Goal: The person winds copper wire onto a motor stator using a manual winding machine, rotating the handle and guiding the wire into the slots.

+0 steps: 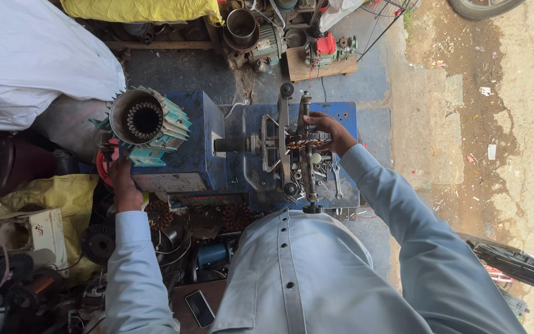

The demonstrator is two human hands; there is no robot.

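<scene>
Dark-screened phone (pixel 199 308) on brown board at bottom; pale rectangular label (pixel 169 182) on blue machine's front.

Tight around my right hand (pixel 332 133): winder frame (pixel 292 145) bars hemmed it on both sides, loose wrenches (pixel 332 176) lay just below. My left hand (pixel 122 179) was squeezed between the finned motor housing (pixel 149 124), blue box (pixel 193 142) and coil clutter. Open ground (pixel 465 136) lay right of the counter (pixel 347 114).

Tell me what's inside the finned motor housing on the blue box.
Inside the finned motor housing, a ring of slotted stator teeth lines the bore, with no copper windings visible in the slots. The far end is dark and cannot be seen.
</scene>
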